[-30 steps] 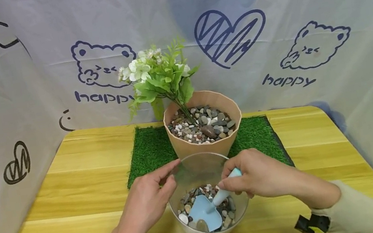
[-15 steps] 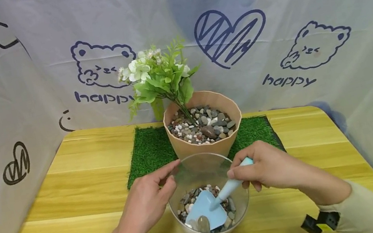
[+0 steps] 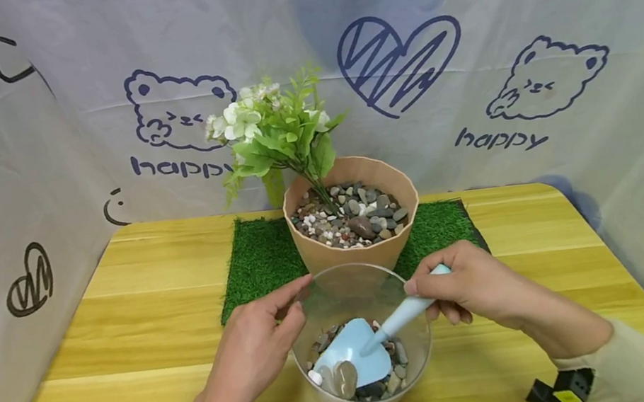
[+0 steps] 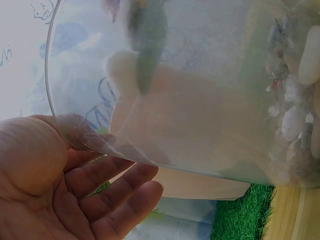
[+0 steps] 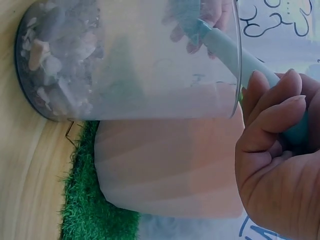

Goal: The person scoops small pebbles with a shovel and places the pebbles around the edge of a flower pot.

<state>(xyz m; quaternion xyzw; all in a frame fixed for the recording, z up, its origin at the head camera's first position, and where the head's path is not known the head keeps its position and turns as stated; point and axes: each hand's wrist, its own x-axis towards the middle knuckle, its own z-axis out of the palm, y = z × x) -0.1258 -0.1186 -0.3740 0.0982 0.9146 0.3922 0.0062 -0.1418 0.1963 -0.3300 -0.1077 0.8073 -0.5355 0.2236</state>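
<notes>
My right hand (image 3: 466, 283) grips the handle of a light blue toy shovel (image 3: 357, 346), fingers curled round it in the right wrist view. The shovel slants down into a clear plastic bucket (image 3: 417, 357), its blade over the pebbles inside. A brownish pebble (image 3: 345, 378) and a paler grey one lie at the blade's front. My left hand (image 3: 256, 342) rests against the bucket's left side near the rim, fingers extended and relaxed. In the left wrist view, several pebbles (image 4: 295, 122) show through the frosted-looking wall at the bucket's bottom.
Right behind the bucket stands a peach faceted planter (image 3: 325, 254) filled with pebbles, with a white-flowered plant (image 3: 285, 136) leaning left in it. It sits on a green artificial turf mat (image 3: 258, 262) on a wooden table (image 3: 141, 312). Printed cloth (image 3: 291, 27) hangs behind.
My right hand has drawn right and slightly up with the shovel. The blade has risen toward the viewer, now bearing the brownish and grey pebbles. My left hand stays put.
</notes>
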